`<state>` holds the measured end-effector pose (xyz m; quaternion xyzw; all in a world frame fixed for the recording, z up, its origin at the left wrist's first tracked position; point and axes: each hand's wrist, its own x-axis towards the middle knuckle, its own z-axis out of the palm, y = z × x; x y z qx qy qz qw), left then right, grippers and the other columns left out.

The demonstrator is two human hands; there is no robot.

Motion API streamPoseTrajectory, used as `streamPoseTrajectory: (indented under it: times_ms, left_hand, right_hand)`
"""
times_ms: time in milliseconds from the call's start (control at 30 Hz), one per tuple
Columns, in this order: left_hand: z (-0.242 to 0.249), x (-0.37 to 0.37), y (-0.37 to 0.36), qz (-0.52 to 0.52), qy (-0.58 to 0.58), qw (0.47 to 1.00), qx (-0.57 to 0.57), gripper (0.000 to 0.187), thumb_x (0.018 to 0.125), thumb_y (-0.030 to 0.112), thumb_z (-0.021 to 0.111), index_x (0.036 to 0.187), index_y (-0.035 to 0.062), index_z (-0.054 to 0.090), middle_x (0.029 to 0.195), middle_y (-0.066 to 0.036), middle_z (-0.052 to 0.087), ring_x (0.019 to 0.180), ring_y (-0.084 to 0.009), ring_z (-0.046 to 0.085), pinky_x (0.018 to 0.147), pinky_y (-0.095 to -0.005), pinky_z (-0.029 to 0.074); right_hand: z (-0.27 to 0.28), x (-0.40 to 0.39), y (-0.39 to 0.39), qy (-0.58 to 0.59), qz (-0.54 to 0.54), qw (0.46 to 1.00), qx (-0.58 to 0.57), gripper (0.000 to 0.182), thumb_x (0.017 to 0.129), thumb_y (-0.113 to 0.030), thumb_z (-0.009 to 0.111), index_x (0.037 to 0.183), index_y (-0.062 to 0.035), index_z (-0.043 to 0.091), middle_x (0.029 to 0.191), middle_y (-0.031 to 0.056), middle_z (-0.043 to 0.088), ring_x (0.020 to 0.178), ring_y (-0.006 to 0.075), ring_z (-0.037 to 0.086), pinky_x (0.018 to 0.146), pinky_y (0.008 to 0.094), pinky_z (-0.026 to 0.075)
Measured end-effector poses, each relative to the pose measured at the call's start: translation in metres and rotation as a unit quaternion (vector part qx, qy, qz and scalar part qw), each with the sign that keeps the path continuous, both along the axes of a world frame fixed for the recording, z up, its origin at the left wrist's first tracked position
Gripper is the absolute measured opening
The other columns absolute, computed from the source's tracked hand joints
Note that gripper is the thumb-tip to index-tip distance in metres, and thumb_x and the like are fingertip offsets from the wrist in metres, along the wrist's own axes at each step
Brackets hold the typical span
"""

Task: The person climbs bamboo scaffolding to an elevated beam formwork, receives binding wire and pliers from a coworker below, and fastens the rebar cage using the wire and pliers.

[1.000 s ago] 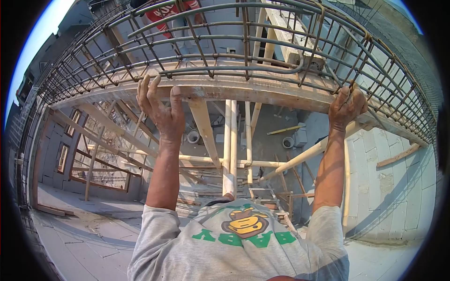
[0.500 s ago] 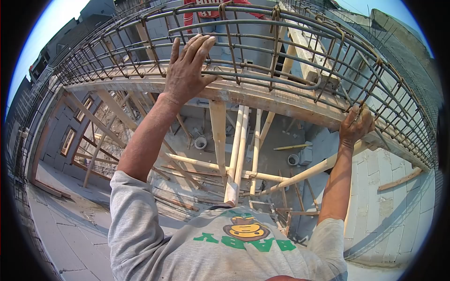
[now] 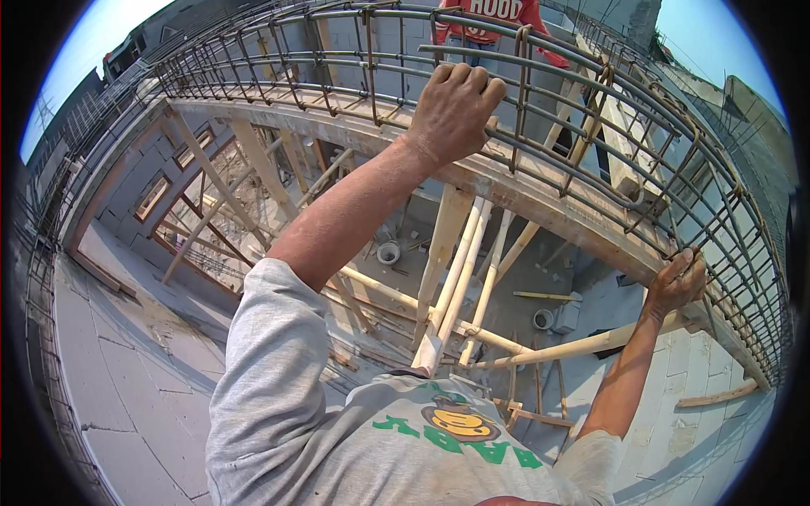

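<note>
A long rebar cage [image 3: 337,72] of steel bars tied with stirrups lies along the wooden formwork beam [image 3: 548,211]. My left hand [image 3: 456,110] is closed, its fingers curled over a bar near the cage's middle; the fingertips are hidden behind the knuckles. Farther right, my right hand [image 3: 677,280] is wrapped round the lower edge of the cage, right beside the beam. The thumb and fingers there partly cover the bar they grip.
Across the cage stands a person in a red top [image 3: 494,13]. Bamboo poles [image 3: 460,270] prop the formwork from the floor below, where a bucket [image 3: 388,253] stands. Grey block walls [image 3: 126,379] flank both sides.
My left hand was open with fingers spread against the cage; now it is closed on a bar. The view has turned, and my right hand keeps its grip.
</note>
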<state>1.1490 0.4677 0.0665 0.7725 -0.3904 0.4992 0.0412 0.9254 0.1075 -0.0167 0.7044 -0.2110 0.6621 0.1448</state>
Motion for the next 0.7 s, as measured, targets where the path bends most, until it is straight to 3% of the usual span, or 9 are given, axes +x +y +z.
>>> streamPoseTrajectory:
  times_ms: [67, 233, 433, 533, 633, 700]
  left_hand:
    - [-0.005, 0.011, -0.001, -0.068, -0.036, 0.996, -0.045, 0.032, 0.074, 0.017, 0.070, 0.100, 0.0125, 0.052, 0.092, -0.005, 0.052, 0.090, -0.0219, 0.054, 0.088, -0.0384, 0.042]
    - [-0.007, 0.014, -0.007, -0.081, -0.031, 0.994, -0.073, 0.031, 0.076, 0.024, 0.070, 0.093, 0.0111, 0.049, 0.089, -0.006, 0.052, 0.087, -0.0228, 0.057, 0.088, -0.0399, 0.045]
    - [0.006, -0.006, -0.009, 0.065, 0.060, 0.995, 0.052, 0.054, 0.069, 0.035, 0.080, 0.106, 0.0075, 0.051, 0.096, -0.007, 0.057, 0.094, -0.0217, 0.061, 0.091, -0.0387, 0.048]
    - [0.024, -0.018, -0.014, 0.089, 0.168, 0.976, 0.111, 0.068, 0.065, 0.044, 0.083, 0.112, 0.0067, 0.051, 0.102, -0.008, 0.058, 0.099, -0.0235, 0.060, 0.097, -0.0397, 0.047]
    - [0.029, -0.018, -0.015, 0.085, 0.174, 0.970, 0.144, 0.066, 0.066, 0.049, 0.082, 0.110, 0.0087, 0.053, 0.103, -0.008, 0.058, 0.102, -0.0236, 0.059, 0.099, -0.0410, 0.045]
    - [0.029, -0.011, -0.010, 0.021, 0.127, 0.980, 0.152, 0.065, 0.066, 0.051, 0.080, 0.108, 0.0091, 0.053, 0.103, -0.008, 0.058, 0.105, -0.0233, 0.058, 0.101, -0.0426, 0.043]
  right_hand:
    - [0.001, 0.002, -0.001, -0.010, -0.005, 1.000, -0.014, 0.036, 0.098, -0.034, 0.045, 0.103, -0.0022, 0.062, 0.090, 0.0112, 0.065, 0.086, 0.0309, 0.059, 0.079, 0.0431, 0.041]
    - [0.001, 0.001, -0.001, -0.014, 0.004, 1.000, -0.005, 0.036, 0.098, -0.034, 0.045, 0.102, -0.0020, 0.062, 0.089, 0.0118, 0.064, 0.085, 0.0311, 0.059, 0.078, 0.0427, 0.042]
    - [-0.001, 0.003, 0.000, -0.005, -0.012, 1.000, 0.019, 0.033, 0.098, -0.031, 0.046, 0.100, -0.0019, 0.061, 0.091, 0.0133, 0.063, 0.087, 0.0307, 0.058, 0.081, 0.0422, 0.040]
    - [0.008, 0.000, 0.009, -0.006, -0.016, 1.000, -0.019, 0.030, 0.098, -0.029, 0.047, 0.099, -0.0020, 0.060, 0.090, 0.0134, 0.063, 0.086, 0.0311, 0.058, 0.081, 0.0431, 0.040]
    - [0.011, -0.004, 0.014, 0.012, 0.010, 1.000, 0.013, 0.031, 0.098, -0.031, 0.048, 0.098, -0.0027, 0.060, 0.088, 0.0124, 0.063, 0.085, 0.0306, 0.058, 0.081, 0.0429, 0.040]
    - [0.012, -0.008, 0.014, 0.023, 0.022, 0.999, 0.043, 0.030, 0.098, -0.031, 0.048, 0.097, -0.0034, 0.059, 0.086, 0.0120, 0.063, 0.084, 0.0305, 0.058, 0.081, 0.0429, 0.040]
